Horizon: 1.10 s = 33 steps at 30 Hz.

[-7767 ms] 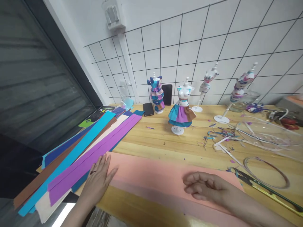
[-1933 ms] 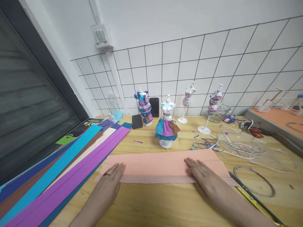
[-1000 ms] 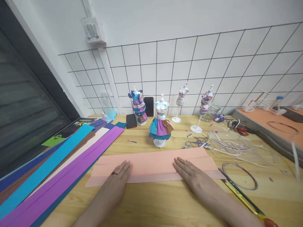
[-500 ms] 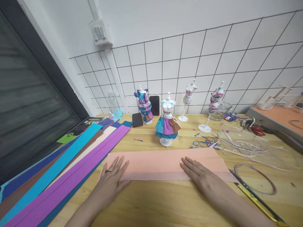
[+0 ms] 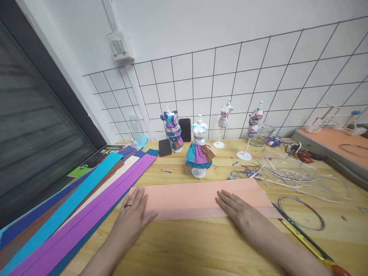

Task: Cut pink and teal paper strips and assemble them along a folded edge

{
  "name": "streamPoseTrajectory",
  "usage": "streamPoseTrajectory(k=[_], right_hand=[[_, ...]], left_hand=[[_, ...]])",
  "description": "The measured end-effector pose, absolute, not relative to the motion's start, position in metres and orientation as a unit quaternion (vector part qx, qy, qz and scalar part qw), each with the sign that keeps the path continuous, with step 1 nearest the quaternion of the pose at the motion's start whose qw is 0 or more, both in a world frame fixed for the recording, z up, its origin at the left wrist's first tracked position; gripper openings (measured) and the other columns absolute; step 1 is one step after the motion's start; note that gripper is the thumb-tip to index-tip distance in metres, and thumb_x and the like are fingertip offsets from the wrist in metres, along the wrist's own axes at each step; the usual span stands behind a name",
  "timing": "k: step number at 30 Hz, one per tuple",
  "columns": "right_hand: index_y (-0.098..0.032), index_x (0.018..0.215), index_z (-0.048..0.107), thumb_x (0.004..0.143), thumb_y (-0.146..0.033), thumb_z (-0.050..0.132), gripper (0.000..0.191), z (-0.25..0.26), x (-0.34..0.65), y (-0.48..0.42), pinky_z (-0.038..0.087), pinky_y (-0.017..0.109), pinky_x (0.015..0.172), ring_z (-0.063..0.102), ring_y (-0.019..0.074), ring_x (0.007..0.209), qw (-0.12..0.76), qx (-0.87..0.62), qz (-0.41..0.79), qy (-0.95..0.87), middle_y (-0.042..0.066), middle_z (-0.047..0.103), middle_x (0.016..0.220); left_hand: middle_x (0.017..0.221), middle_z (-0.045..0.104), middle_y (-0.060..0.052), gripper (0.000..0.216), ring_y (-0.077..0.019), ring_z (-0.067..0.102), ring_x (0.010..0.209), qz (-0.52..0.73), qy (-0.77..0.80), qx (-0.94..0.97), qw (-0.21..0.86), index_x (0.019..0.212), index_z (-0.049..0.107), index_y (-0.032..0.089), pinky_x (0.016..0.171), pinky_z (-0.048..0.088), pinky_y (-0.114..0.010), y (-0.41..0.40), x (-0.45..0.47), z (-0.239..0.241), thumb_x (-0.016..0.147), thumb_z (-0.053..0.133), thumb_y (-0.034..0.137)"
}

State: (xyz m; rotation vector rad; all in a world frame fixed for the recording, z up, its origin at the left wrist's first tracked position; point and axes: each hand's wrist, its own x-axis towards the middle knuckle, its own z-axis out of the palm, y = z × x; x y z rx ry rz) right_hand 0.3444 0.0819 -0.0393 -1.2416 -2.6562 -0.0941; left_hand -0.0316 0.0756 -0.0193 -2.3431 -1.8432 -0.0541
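Observation:
A wide strip of peach crepe paper [image 5: 184, 197] lies flat across the wooden table, its near edge showing a paler band. On its left end rests my left hand [image 5: 132, 209], fingers stretched out and the thumb apart, a dark ring on one finger. My right hand [image 5: 237, 209] lies flat on the strip right of its middle, fingers extended. Just beyond the paper stands a small white dress form [image 5: 199, 132] wearing a ruffled skirt [image 5: 199, 155] in blue, purple, brown and teal. Scissors [image 5: 304, 239] with yellow along the blade lie beside the strip's right end.
Long coloured paper strips [image 5: 94, 207] are stacked at the left. Behind stand a dressed form [image 5: 173, 132], two smaller forms [image 5: 225, 119] [image 5: 253, 126], two phones [image 5: 165, 147] and a glass bowl [image 5: 260, 136]. Wire coils [image 5: 322, 220] and paper scraps [image 5: 244, 172] lie at the right.
The camera view has shifted slightly, moving most things a little to the left. My left hand has moved slightly on the strip; both hands stay flat on the paper.

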Motion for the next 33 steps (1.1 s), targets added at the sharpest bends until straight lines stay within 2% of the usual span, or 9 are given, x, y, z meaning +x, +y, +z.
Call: streamPoseTrajectory(k=[3,5,9,16,24,33], right_hand=[[-0.014,0.134,0.043,0.079,-0.002,0.037,0.056,-0.04,0.344,0.082,0.041,0.046,0.099,0.038,0.0267,0.127,0.104,-0.42,-0.031,-0.901,0.013,0.041,0.137],[-0.014,0.134,0.043,0.079,-0.001,0.036,0.057,-0.043,0.344,0.083,0.041,0.046,0.099,0.037,0.0266,0.127,0.112,-0.422,-0.032,-0.899,0.013,0.04,0.137],[-0.016,0.133,0.045,0.078,-0.001,0.036,0.058,-0.047,0.344,0.084,0.041,0.045,0.099,0.038,0.0259,0.127,0.109,-0.427,-0.045,-0.896,0.011,0.042,0.137],[-0.014,0.133,0.045,0.078,-0.001,0.037,0.057,-0.042,0.343,0.082,0.043,0.046,0.097,0.039,0.0281,0.126,0.082,-0.426,-0.066,-0.899,0.014,0.043,0.135],[-0.011,0.135,0.042,0.077,0.0,0.034,0.059,-0.044,0.34,0.08,0.042,0.047,0.098,0.038,0.0286,0.126,0.071,-0.433,-0.085,-0.895,0.014,0.042,0.137],[-0.005,0.132,0.045,0.074,0.002,0.032,0.06,-0.05,0.341,0.081,0.045,0.045,0.096,0.042,0.0286,0.124,0.052,-0.447,-0.128,-0.884,0.015,0.044,0.135]], left_hand=[[0.143,0.03,-0.017,0.069,-0.0292,0.028,0.132,-0.013,-0.577,-0.816,0.032,0.133,0.042,0.007,0.104,0.033,-0.044,0.08,0.0,-0.015,0.087,0.032,0.059],[0.143,0.03,-0.017,0.07,-0.0286,0.028,0.133,-0.017,-0.559,-0.829,0.009,0.135,0.038,0.007,0.104,0.034,-0.043,0.082,0.014,-0.018,0.087,0.033,0.058],[0.145,0.025,-0.017,0.07,-0.0294,0.023,0.134,-0.019,-0.561,-0.828,0.001,0.139,0.031,0.011,0.107,0.027,-0.048,0.084,0.021,-0.029,0.087,0.033,0.058],[0.148,0.018,-0.016,0.063,-0.0316,0.016,0.136,-0.001,-0.564,-0.826,-0.012,0.14,0.027,0.025,0.105,0.021,-0.055,0.083,0.018,-0.031,0.087,0.031,0.059],[0.149,0.014,-0.016,0.076,-0.033,0.007,0.137,0.058,-0.613,-0.785,-0.075,0.14,0.029,0.024,0.106,0.012,-0.057,0.082,0.041,-0.007,0.08,0.026,0.071],[0.15,0.01,-0.013,0.071,-0.0381,0.001,0.136,0.054,-0.616,-0.781,-0.081,0.14,0.023,0.035,0.102,0.008,-0.064,0.083,0.047,-0.007,0.079,0.03,0.071]])
